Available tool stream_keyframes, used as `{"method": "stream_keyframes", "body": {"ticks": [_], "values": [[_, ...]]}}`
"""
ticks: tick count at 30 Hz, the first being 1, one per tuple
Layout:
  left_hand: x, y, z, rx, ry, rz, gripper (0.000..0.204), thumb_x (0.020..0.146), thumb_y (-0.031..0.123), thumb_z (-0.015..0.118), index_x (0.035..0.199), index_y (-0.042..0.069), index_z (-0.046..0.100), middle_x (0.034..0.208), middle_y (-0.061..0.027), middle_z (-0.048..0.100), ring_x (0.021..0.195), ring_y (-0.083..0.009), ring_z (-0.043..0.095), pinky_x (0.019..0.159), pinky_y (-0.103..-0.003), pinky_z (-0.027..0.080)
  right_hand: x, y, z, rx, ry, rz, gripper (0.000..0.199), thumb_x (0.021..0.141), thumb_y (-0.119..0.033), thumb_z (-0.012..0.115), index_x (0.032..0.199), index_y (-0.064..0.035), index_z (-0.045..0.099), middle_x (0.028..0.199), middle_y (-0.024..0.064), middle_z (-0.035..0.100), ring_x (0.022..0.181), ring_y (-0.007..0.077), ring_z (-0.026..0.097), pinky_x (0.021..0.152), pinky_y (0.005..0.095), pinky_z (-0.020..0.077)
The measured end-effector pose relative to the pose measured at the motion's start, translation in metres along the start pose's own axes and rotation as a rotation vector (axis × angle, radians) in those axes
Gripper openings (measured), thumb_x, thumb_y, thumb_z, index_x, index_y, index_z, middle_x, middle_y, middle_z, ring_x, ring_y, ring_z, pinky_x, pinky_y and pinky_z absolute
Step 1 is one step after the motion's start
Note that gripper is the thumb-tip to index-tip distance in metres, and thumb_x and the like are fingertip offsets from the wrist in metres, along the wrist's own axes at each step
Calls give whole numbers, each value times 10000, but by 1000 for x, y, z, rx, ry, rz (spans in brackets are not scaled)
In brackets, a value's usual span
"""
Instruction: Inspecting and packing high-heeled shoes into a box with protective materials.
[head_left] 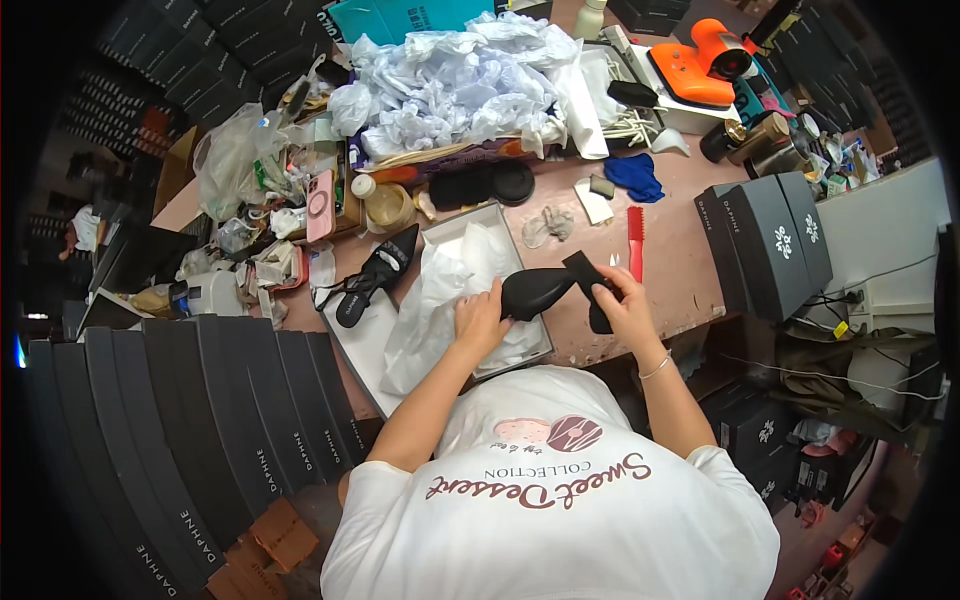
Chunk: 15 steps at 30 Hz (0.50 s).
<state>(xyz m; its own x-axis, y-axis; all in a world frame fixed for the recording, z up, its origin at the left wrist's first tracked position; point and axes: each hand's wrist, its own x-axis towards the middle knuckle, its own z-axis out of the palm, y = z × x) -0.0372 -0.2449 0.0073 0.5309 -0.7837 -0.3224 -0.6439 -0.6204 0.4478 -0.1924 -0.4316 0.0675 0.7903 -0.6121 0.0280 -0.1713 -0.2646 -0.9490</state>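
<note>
Black, the shoe [535,294] sits above the open box's [517,364] right edge, pinched at one end by my left hand [480,321] and at the other by my right hand [624,308], its mate [376,277] left of the white paper [428,318], both apparently unwrapped as yet.

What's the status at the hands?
Left hand and right hand: both on smooth black shoe. In the way: nothing apparent; crumpled white tissue paper beside left hand.

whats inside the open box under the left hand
Crumpled white paper lies in the open box, spilling over its left side. Anything under the paper is covered, and the left hand and black shoe hide part of the view.
</note>
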Motion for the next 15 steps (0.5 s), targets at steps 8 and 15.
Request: {"method": "stream_keyframes", "body": {"ticks": [8, 15], "values": [[-36, 2, -97, -1549, -40, -104, 291, 940, 215, 499, 1151, 14, 508, 896, -133, 649, 746, -199, 652, 780, -293, 515, 23, -5, -16, 229, 245, 4, 265, 856, -15, 585, 1113, 49, 588, 905, 7, 538, 796, 71, 507, 698, 202, 422], [-43, -17, -97, -2389, -1, -112, 451, 947, 339, 510, 1203, -31, 478, 762, -61, 583, 616, -166, 590, 755, -330, 519, 19, -40, 28, 231, -23, -50, 318, 864, -23, 574, 1176, 35, 560, 1009, 32, 527, 832, 86, 504, 733, 212, 430]]}}
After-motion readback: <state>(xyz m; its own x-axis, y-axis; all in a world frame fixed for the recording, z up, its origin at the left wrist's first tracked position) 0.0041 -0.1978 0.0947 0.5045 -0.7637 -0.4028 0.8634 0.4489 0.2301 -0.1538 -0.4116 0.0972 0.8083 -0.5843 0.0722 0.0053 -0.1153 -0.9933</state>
